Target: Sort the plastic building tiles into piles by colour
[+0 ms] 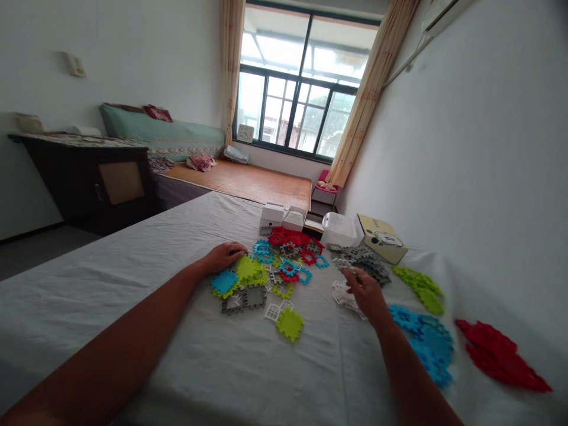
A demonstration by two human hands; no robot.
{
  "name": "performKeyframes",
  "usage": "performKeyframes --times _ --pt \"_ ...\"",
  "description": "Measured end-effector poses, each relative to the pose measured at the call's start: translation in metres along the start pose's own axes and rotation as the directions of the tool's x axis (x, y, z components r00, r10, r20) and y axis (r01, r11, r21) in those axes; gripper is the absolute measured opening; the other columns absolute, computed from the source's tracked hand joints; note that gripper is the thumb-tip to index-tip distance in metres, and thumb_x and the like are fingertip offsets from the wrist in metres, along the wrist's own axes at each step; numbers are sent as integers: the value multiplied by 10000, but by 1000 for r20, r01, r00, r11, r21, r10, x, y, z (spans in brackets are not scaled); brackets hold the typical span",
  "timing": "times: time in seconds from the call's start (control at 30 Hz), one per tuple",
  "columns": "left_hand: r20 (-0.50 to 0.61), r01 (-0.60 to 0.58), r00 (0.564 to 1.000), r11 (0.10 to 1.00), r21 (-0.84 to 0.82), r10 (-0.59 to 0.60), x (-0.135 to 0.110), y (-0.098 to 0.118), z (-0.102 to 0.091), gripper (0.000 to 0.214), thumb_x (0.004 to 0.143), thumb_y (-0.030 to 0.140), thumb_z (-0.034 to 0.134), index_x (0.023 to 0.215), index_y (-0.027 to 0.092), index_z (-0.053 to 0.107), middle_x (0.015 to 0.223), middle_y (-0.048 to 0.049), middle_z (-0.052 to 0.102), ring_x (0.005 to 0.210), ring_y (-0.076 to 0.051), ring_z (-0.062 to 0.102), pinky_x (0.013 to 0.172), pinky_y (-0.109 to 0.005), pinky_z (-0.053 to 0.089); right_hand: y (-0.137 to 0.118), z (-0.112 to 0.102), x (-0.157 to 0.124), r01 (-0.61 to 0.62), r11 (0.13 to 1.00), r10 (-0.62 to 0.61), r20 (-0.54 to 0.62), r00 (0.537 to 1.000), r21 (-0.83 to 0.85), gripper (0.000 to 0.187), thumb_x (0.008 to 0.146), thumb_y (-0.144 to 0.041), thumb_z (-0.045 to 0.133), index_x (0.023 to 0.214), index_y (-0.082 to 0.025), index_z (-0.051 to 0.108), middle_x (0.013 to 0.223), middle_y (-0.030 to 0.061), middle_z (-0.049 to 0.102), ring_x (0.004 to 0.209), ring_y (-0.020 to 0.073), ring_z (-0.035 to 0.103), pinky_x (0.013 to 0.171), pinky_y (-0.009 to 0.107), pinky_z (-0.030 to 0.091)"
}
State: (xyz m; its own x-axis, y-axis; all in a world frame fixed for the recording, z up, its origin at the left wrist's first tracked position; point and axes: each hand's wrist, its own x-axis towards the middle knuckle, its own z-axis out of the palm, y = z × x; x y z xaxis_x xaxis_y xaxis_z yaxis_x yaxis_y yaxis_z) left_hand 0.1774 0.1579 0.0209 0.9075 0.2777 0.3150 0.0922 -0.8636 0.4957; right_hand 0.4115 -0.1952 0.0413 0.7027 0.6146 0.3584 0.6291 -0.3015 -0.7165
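On the white cloth lies a mixed pile of toothed plastic building panels, lime green (249, 269), blue (225, 282), red (290, 236) and grey (254, 297). My left hand (225, 257) rests at the left edge of this pile, fingers loosely bent beside the lime panels; I see nothing held in it. My right hand (366, 296) pinches a grey toothed panel (344, 264) between thumb and fingers. Below that panel are white window-frame pieces (346, 296), partly covered by the hand. Just behind it spreads a heap of grey panels (368, 263).
Sorted heaps of lime (421, 288), blue (426, 343) and red panels (501, 355) lie at the right. White boxes (271, 215), a clear plastic bin (339, 228) and a yellow cartoon box (381, 238) line the back. A loose lime panel (290, 324) lies in front.
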Motion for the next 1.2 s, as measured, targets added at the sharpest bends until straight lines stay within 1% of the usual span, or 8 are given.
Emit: performKeyframes --times 0.13,0.33,0.5,0.63,0.77,0.97,1.07,1.2 --pt "-7 -10 1000 1000 2 10 0 0 0 401 830 447 370 972 195 648 1022 -26 645 969 -172 560 890 -246 398 32 -35 12 -26 957 -36 -210 977 -288 479 803 -521 354 914 -143 627 899 107 616 743 184 566 589 268 438" --pt "-15 -21 1000 1000 7 21 0 -1 -1 390 828 426 370 970 192 647 1019 -28 645 966 -173 564 881 -244 400 37 -55 22 -188 654 146 -121 982 -733 370 832 -406 347 804 -164 625 785 109 642 720 205 597 603 275 386" --pt "-12 -24 1000 1000 7 25 -1 -1 -1 383 827 412 369 967 187 646 1018 -32 646 958 -172 569 873 -242 404 23 -48 40 -174 533 221 -63 973 -828 372 819 -405 429 1048 -143 561 1022 156 605 897 236 592 682 298 411" --pt "-15 -19 1000 1000 10 19 0 0 0 374 822 411 374 955 195 650 1007 -28 649 956 -173 568 875 -243 404 -4 -24 47 45 589 143 159 977 -807 341 809 -359 462 1085 -184 559 1084 133 591 958 232 572 742 311 413" --pt "-9 -6 1000 1000 9 6 0 1 0 377 822 416 375 961 195 648 1015 -29 645 958 -174 565 878 -248 403 -25 17 49 236 682 47 364 930 -692 283 810 -356 475 1039 -251 603 1042 53 634 961 173 561 792 252 399" --pt "-16 -2 1000 1000 -10 2 -2 4 -2 395 821 440 368 967 203 648 1021 -23 646 956 -178 565 881 -258 404 -18 61 42 177 686 16 259 966 -705 341 844 -362 421 1136 -228 534 1232 99 522 1130 267 408 814 392 397" --pt "-6 4 1000 1000 -16 -4 -1 4 -2 393 819 448 373 965 210 650 1024 -23 646 966 -181 559 890 -265 401 -13 63 36 183 732 -52 213 976 -657 260 829 -361 456 1023 -245 582 1184 74 551 1102 255 423 803 396 396" --pt "4 32 999 999 -21 -32 1 2 -2 401 813 463 376 963 215 652 1026 -18 645 974 -184 555 898 -269 397 -18 57 31 330 794 -220 265 939 -511 156 772 -353 540 819 -230 624 1162 45 566 1113 248 413 851 388 370"
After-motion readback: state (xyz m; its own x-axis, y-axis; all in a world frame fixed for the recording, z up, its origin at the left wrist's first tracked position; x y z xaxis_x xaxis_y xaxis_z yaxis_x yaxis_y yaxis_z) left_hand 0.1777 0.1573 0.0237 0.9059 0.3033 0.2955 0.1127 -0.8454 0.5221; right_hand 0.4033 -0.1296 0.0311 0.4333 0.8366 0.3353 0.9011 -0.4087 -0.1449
